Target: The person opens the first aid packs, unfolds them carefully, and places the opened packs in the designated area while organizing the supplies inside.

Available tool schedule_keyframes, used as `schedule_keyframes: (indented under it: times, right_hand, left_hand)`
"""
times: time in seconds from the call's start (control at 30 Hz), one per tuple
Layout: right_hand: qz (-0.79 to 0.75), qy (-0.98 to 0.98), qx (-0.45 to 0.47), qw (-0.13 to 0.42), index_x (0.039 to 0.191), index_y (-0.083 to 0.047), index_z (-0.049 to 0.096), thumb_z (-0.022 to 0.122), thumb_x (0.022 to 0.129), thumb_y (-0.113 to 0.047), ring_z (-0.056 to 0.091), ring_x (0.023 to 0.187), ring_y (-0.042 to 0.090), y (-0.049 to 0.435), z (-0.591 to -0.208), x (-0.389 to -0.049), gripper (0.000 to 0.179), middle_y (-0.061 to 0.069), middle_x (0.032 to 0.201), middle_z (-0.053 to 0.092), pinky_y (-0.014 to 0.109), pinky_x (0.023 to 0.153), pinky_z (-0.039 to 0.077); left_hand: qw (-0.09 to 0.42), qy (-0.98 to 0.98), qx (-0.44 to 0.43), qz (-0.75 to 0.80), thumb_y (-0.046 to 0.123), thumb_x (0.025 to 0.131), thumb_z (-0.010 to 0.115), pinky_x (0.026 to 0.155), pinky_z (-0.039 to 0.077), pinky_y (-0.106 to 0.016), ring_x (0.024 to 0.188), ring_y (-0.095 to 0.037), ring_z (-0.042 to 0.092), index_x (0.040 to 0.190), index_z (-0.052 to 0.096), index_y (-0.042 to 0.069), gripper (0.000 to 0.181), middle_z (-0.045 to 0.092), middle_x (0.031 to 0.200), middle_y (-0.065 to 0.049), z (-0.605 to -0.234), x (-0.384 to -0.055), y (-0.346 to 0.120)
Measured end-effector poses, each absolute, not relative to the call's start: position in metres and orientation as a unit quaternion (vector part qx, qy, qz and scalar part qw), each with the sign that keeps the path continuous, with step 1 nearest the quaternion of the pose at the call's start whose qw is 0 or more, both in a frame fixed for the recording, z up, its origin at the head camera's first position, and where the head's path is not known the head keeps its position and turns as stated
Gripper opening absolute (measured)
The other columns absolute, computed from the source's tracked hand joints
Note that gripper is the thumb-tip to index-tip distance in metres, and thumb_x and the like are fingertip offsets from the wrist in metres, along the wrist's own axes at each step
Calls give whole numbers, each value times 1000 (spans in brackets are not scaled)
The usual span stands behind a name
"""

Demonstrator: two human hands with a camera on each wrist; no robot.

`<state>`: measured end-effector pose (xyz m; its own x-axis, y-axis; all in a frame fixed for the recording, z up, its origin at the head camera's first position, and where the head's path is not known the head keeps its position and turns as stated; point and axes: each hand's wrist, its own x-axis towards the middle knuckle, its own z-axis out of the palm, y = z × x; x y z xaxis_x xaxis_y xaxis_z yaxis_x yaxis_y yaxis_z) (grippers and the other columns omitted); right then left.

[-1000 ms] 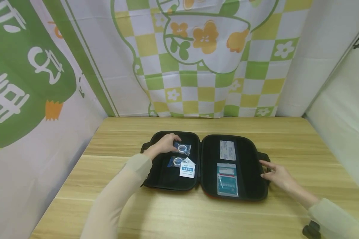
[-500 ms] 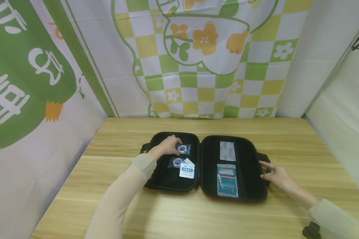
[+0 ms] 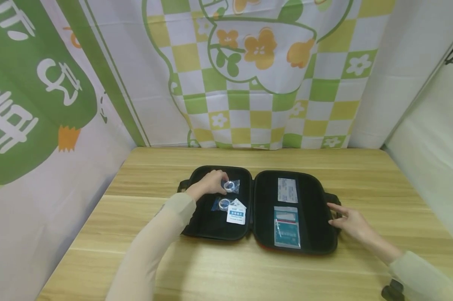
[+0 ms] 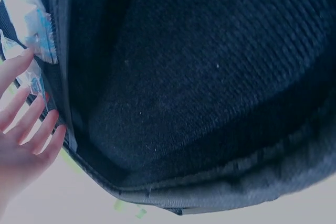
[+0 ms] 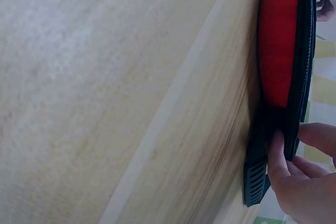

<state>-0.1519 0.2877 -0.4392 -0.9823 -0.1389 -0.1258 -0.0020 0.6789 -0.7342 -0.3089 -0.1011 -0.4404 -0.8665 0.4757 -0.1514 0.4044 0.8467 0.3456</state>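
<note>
A black zip case [image 3: 316,225] with a red outer shell lies unfolded flat on the table. In its left half, my left hand [image 3: 211,182] pinches the edge of a clear-wrapped roll of tape [image 3: 230,186]; the left wrist view shows the wrapper [image 4: 32,80] between thumb and fingers. A second wrapped tape roll [image 3: 224,204] lies just below, partly under white alcohol pad sachets [image 3: 236,213]. At the far right, my right hand [image 3: 349,220] grips the case rim beside the handle, thumb on top and fingers beneath, as the right wrist view shows on the black edge [image 5: 304,77].
The right half holds a white printed packet [image 3: 287,190] and a teal packet in clear plastic [image 3: 287,228]. A handle [image 5: 255,182] sticks out at the case's right side. Wooden table [image 3: 226,271] surrounds it, with printed curtains [image 3: 249,100] behind. A small black object [image 3: 393,289] sits by the right sleeve.
My left hand has shifted slightly right and down onto the upper tape packet, which has moved a little in the last half second. The right hand stays put on the rim.
</note>
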Motion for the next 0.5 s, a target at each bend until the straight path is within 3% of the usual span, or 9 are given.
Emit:
schedule_keyframes:
  times: [0.3, 0.5]
  right_hand:
    - [-404, 910, -32, 87, 129, 10, 35, 59, 81, -8, 46, 63, 11, 287, -439, -152, 57, 39, 124, 34, 22, 52, 38]
    - [-400, 912, -35, 89, 129, 10, 34, 59, 81, -11, 50, 76, 19, 288, -438, -152, 58, 39, 126, 32, 22, 56, 38]
  left_hand:
    - [90, 953, 230, 174, 16, 67, 76, 83, 45, -34, 93, -21, 53, 102, 60, 4, 40, 58, 100, -9, -418, -296, -110]
    - [73, 950, 241, 185, 18, 67, 76, 83, 44, -35, 93, -22, 53, 101, 61, 4, 40, 58, 100, -9, -413, -295, -120]
